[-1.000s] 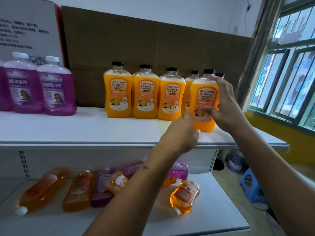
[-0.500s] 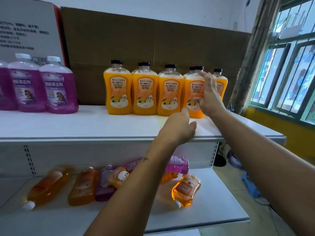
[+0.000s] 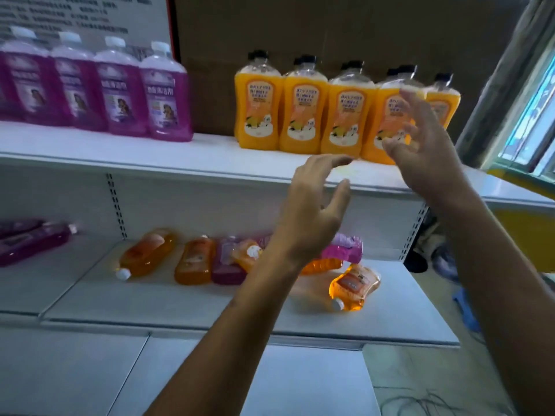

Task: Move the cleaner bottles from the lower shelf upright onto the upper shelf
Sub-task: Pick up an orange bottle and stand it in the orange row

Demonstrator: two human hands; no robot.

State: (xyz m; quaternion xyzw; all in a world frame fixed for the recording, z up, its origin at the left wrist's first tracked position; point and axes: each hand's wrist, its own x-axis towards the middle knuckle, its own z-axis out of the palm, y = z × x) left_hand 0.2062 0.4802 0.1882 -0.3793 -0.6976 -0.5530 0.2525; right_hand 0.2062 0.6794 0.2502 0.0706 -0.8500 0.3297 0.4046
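Observation:
Several orange cleaner bottles [image 3: 303, 112] with black caps stand upright in a row on the white upper shelf [image 3: 210, 157]. Further left stand several purple bottles [image 3: 165, 97] with white caps. On the lower shelf [image 3: 186, 301] lie several orange bottles [image 3: 147, 253] and purple ones [image 3: 225, 262] on their sides; one orange bottle [image 3: 353, 288] lies apart at the right, a pink one [image 3: 345, 250] behind it. My right hand [image 3: 426, 151] hovers in front of the rightmost upright orange bottles, fingers spread, holding nothing. My left hand [image 3: 312, 211] is raised at the upper shelf's edge, fingers relaxed and empty.
Brown cardboard [image 3: 330, 28] backs the upper shelf, with a white printed box [image 3: 84, 16] at the left. More purple bottles [image 3: 27, 241] lie on the lower shelf at far left. A window [image 3: 528, 115] is at the right, and cables lie on the floor [image 3: 426, 397].
My right hand has let go of the orange bottle it set at the row's right end and pulled back. My left hand lifted off the shelf edge. The view swung left and down.

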